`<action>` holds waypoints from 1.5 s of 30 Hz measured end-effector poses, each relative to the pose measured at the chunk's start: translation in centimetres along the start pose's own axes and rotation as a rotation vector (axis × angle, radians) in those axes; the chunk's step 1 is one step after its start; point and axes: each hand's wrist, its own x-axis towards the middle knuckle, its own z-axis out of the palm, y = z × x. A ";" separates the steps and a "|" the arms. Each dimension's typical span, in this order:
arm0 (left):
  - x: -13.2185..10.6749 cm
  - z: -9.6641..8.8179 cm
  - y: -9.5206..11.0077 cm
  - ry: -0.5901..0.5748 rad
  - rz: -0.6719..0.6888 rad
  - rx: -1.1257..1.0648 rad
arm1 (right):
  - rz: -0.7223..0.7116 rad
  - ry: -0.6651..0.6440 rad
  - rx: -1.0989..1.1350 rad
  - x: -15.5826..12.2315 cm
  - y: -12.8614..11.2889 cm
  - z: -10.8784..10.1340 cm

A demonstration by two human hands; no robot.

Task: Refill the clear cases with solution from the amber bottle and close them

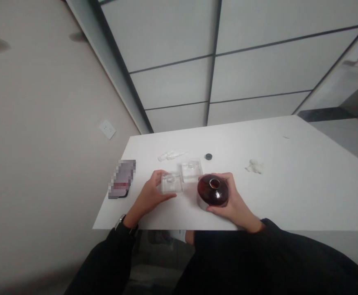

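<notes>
My right hand is wrapped around a dark brown glass bottle, whose round mouth is uncapped and faces up. Fingers and thumb of my left hand grip a clear, square glass container from its left side. Just behind and to the right of that container stands a second clear square container, which neither hand holds. A small dark cap lies on the table beyond the bottle. What the bottle contains cannot be made out.
On the white table a phone lies at the left edge. Clear dropper-like pieces rest behind the containers. A crumpled tissue is to the right. A wall with a socket borders the left, and panelled doors stand behind.
</notes>
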 end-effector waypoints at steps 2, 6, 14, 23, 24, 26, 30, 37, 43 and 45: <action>-0.8 -0.1 0.0 0.029 -0.013 -0.033 | -0.004 -0.009 0.010 0.0 -0.1 0.0; -2.2 -1.2 1.8 0.065 0.025 -0.044 | -0.019 -0.029 0.026 0.1 -0.4 0.1; -2.7 -2.7 8.5 0.000 0.168 0.102 | -0.006 -0.087 0.051 0.2 -0.7 0.2; -1.7 -3.6 11.2 -0.063 0.290 0.298 | -0.065 -0.111 0.025 0.6 -0.9 -0.1; -1.6 -3.7 11.3 -0.063 0.274 0.302 | -0.062 -0.112 0.022 0.6 -0.8 -0.1; -1.5 -3.8 11.7 -0.067 0.267 0.316 | -0.058 -0.113 0.021 0.6 -0.8 -0.2; -1.3 -4.0 12.1 -0.085 0.326 0.379 | -0.070 -0.113 0.015 0.5 -0.7 -0.2; -1.0 -4.4 13.0 -0.117 0.386 0.485 | -0.083 -0.105 0.022 0.5 -0.7 -0.1; -0.7 -4.7 14.0 -0.142 0.412 0.555 | -0.086 -0.097 0.036 0.6 -1.0 -0.1; -0.6 -4.7 14.2 -0.146 0.418 0.577 | -0.082 -0.099 0.038 0.6 -1.1 -0.1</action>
